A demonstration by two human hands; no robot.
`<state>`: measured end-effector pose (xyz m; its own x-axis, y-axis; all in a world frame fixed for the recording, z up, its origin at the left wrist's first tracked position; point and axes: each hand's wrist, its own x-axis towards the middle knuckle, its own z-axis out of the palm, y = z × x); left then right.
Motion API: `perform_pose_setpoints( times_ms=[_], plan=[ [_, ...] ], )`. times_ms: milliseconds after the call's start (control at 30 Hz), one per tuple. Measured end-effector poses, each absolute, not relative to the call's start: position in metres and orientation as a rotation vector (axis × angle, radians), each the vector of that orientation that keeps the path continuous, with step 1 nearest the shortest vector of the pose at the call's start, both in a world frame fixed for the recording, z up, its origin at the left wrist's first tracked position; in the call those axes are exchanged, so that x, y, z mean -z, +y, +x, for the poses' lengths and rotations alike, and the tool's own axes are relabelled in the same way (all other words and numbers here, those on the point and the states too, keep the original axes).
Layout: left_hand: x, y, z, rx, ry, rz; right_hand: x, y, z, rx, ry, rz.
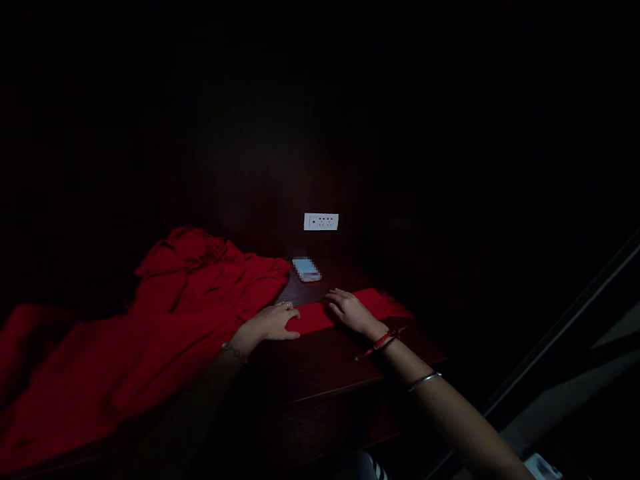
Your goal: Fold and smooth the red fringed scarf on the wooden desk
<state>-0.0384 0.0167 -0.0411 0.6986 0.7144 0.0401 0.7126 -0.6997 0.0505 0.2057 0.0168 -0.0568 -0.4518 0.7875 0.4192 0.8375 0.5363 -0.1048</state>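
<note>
A red scarf [316, 317] with a fringed end at the right lies in a narrow flat strip across the dark wooden table [320, 363]. The rest of it appears to spread left into a loose, crumpled red heap; whether the two are one piece I cannot tell. My left hand [274, 323] rests on the strip where it meets the heap, thumb apart from the fingers. Farther right, my right hand [351, 312] lies on the strip with its fingers stretched out toward the left. Neither hand grasps the fabric.
A phone [307, 269] with a lit, blurred screen lies behind the strip. Above it a white socket panel [321, 222] is set in the dark wall. The table's front edge runs below my hands. Deep shadow hides most of the surroundings.
</note>
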Motion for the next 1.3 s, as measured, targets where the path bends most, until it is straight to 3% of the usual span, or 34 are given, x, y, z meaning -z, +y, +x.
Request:
perform_pose_setpoints(
  times_ms=[200, 467, 767, 1300],
  plan=[
    [0.04, 0.012, -0.047, -0.071, 1.08, 2.921, 0.087, 0.019, 0.204, 0.033, -2.44, -1.31],
    [0.031, 0.009, -0.054, -0.233, 1.083, 2.766, 0.066, -0.001, 0.21, -0.13, -2.428, -1.006],
    [0.029, 0.013, -0.057, -0.4, 1.107, 2.659, 0.069, 0.004, 0.202, 0.134, -2.475, -1.037],
    [0.037, 0.012, -0.051, -0.266, 0.93, 3.024, 0.07, -0.001, 0.204, 0.122, -2.45, -0.939]
  ],
)
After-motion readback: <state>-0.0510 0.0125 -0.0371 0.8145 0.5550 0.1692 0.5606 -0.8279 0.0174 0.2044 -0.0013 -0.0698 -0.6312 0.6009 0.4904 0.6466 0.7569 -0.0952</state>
